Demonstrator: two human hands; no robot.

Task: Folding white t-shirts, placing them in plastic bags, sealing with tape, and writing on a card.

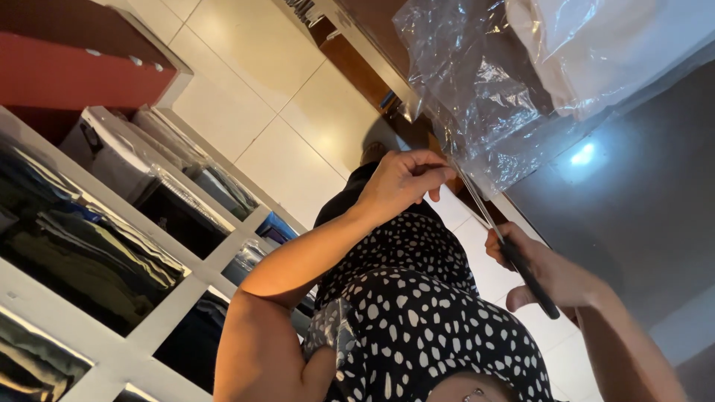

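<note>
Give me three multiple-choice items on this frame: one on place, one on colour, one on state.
1. Where is the clear plastic bag?
A. On the floor tiles
B. On the dark counter, at its edge
C. Inside a white shelf compartment

2. What colour is the dotted garment?
A. Black with white spots
B. Red with white spots
C. Plain green

3. What is the left hand doing?
A. Hanging open, touching nothing
B. Resting flat on the shelf
C. Pinching the bag's edge

Answers: B, the bag lies on the dark surface near its rim; A, white spots on black cloth; C, its fingers close on the bag's edge, while the right hand grips a dark slim tool.
</note>
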